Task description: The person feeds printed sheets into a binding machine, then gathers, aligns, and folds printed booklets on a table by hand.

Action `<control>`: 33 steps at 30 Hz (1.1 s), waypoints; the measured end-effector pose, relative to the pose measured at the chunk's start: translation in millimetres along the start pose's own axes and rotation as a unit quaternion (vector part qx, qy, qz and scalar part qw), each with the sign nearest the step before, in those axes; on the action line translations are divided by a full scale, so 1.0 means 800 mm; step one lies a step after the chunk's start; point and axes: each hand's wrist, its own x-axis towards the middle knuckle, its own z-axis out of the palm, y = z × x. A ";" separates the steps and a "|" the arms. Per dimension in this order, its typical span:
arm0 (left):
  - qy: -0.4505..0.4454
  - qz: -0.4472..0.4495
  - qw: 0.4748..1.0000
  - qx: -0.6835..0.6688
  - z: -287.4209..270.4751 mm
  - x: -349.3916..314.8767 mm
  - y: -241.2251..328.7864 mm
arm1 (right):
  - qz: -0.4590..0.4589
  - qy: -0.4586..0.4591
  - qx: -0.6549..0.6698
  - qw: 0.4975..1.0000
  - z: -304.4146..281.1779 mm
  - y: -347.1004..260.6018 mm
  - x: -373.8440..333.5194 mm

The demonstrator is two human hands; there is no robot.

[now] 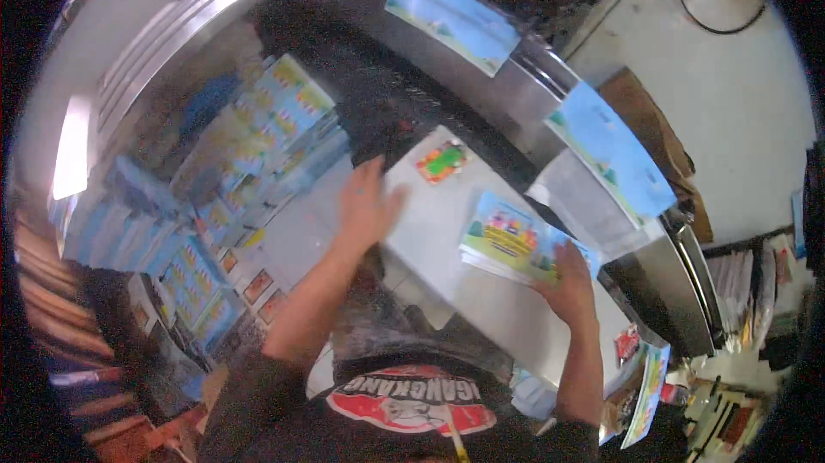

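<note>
My right hand (570,289) lies on the right part of a small stack of printed sheets (509,240), blue with a colourful picture on top. Its fingers stretch over the top sheet; the thumb side is by the stack's near edge. My left hand (369,208) is lifted at the left end of the white table (421,244), slightly blurred. Its fingers point away from me, the thumb stands apart, and nothing shows in it. Between the hands, toward the far corner, a small green and orange packet (442,161) lies on the table.
Tall stacks of blue printed sheets (288,106) stand at the left. Along the far side runs a dark and metal machine (537,106) with blue printed sheets (610,149) hanging on it. A red packet (627,343) lies at the table's right end. Bundled papers (741,295) stand farther right.
</note>
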 end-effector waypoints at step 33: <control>0.025 -0.066 0.997 0.027 -0.003 -0.001 0.005 | 0.034 0.156 0.009 0.987 0.080 0.033 0.076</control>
